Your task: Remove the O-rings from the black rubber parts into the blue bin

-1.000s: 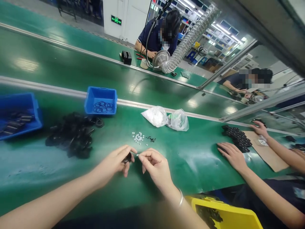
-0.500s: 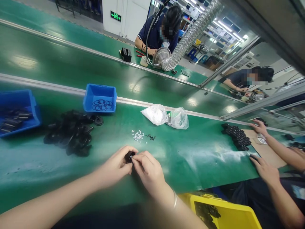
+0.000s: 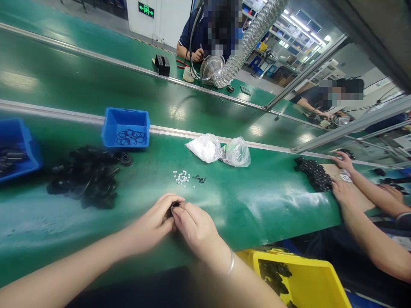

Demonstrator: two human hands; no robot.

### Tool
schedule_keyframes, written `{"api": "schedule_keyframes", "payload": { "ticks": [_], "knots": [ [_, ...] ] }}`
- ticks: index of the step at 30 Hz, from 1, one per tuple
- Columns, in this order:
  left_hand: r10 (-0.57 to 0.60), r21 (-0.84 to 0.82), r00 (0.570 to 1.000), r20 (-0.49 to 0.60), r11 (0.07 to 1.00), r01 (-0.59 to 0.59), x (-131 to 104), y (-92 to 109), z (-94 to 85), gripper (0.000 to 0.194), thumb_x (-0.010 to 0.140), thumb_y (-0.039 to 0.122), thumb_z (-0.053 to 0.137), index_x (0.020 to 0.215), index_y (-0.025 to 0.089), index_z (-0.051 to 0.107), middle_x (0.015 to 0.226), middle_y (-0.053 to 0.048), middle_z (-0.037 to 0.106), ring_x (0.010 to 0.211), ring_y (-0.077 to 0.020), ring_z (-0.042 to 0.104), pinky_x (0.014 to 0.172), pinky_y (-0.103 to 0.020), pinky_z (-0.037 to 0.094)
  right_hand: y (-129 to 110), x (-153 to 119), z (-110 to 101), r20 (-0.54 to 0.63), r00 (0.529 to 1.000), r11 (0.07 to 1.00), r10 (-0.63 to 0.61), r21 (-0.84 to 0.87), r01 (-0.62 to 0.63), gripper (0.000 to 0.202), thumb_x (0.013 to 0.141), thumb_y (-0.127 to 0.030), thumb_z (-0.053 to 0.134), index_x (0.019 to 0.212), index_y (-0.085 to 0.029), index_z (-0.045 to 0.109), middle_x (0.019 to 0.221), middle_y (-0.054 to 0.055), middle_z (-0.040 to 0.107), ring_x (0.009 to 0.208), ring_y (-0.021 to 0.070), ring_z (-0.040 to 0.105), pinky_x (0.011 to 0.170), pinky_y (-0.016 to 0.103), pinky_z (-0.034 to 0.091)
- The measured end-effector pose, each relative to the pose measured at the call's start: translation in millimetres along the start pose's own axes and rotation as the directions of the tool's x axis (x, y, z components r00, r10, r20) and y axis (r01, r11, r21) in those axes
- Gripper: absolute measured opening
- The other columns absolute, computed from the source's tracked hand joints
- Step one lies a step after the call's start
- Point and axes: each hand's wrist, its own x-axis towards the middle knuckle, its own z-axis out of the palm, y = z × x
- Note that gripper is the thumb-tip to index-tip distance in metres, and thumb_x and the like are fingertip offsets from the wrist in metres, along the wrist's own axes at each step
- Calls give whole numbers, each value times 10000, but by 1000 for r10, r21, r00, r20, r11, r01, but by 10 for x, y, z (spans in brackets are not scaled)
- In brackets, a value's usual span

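Observation:
My left hand (image 3: 157, 218) is closed around a small black part (image 3: 174, 206), most of which my fingers hide. My right hand (image 3: 192, 222) meets it from the right, thumb and fingertips pinched against the same part; whether a smaller piece sits in that pinch I cannot make out. Just beyond my hands lie a scatter of small white pieces (image 3: 182, 176) and a little cluster of tiny black pieces (image 3: 200, 179). To the left is a heap of black round parts (image 3: 86, 175), with one black disc-like part (image 3: 126, 159) at its edge.
A blue bin (image 3: 107, 136) holds black rings; another blue bin (image 3: 30, 149) at far left holds dark cylinders. Two plastic bags (image 3: 207, 147) lie near the rail. A yellow crate (image 3: 308, 263) stands low right. A co-worker's hands (image 3: 345, 194) are beside stacked black parts (image 3: 313, 173).
My right fingertips have closed in over the black part, and the white bit seen there before is now hidden. The co-worker's nearer hand at right has moved toward the stacked parts.

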Motion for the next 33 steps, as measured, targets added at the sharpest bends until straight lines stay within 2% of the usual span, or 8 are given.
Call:
{"api": "schedule_keyframes", "payload": {
  "ticks": [6,10,13,15,17,21,27,33],
  "knots": [
    [-1,138,999,39,990,-5,8,-58,4,442,901,215,395,1343,203,407,1426,-135,416,1360,-293,391,1162,-485,318,-4,12,34,67,998,999,-2,35,-1,226,983,-77,416,1043,-120,630,843,91,629,734,189,580,652,309,511],
    [-30,118,997,77,993,21,5,-52,17,452,936,263,370,1383,195,377,1432,-144,402,1345,-303,415,1153,-492,338,42,48,-23,89,996,988,-1,152,-13,222,980,-90,427,977,-147,641,830,72,628,744,181,588,666,299,515],
    [-38,-18,992,122,999,41,4,-23,26,482,978,341,343,1446,226,323,1415,-138,387,1196,-277,555,1060,-470,456,289,40,-159,-12,981,939,195,290,-183,161,974,-156,497,917,-194,643,829,39,640,779,157,622,723,273,530],
    [-31,-134,991,130,990,49,7,-34,31,498,994,382,341,1474,259,298,1418,-123,367,1168,-259,583,1033,-450,485,556,3,-230,-105,893,882,437,245,-403,155,975,-199,513,890,-196,643,780,23,634,698,142,621,688,268,529],
    [-30,-221,993,112,974,54,17,-70,30,502,997,410,366,1478,279,307,1416,-107,376,1231,-267,551,1058,-447,468,830,-43,-242,-107,836,840,538,156,-520,165,974,-221,502,912,-183,651,739,16,624,601,134,602,608,264,522],
    [-60,-335,993,98,938,90,46,-137,19,506,973,491,448,1420,261,389,1430,-110,429,1301,-313,503,1091,-491,428,1121,-70,-131,-80,850,853,521,86,-515,134,934,-212,553,913,-166,677,792,51,662,731,189,641,701,318,534],
    [-96,-427,988,118,894,138,70,-163,35,588,891,602,561,1350,250,458,1454,-135,448,1301,-356,504,1104,-550,391,1063,8,-55,-66,869,872,490,48,-488,137,944,-201,540,943,-153,668,846,74,661,794,207,640,736,331,526],
    [-92,-457,986,139,877,147,59,-191,59,561,890,581,585,1333,252,483,1470,-129,444,1290,-360,517,1102,-550,394,1102,20,-58,-75,866,869,494,51,-491,141,945,-195,542,859,-167,650,798,52,628,752,190,612,705,308,501]
  ]
}}
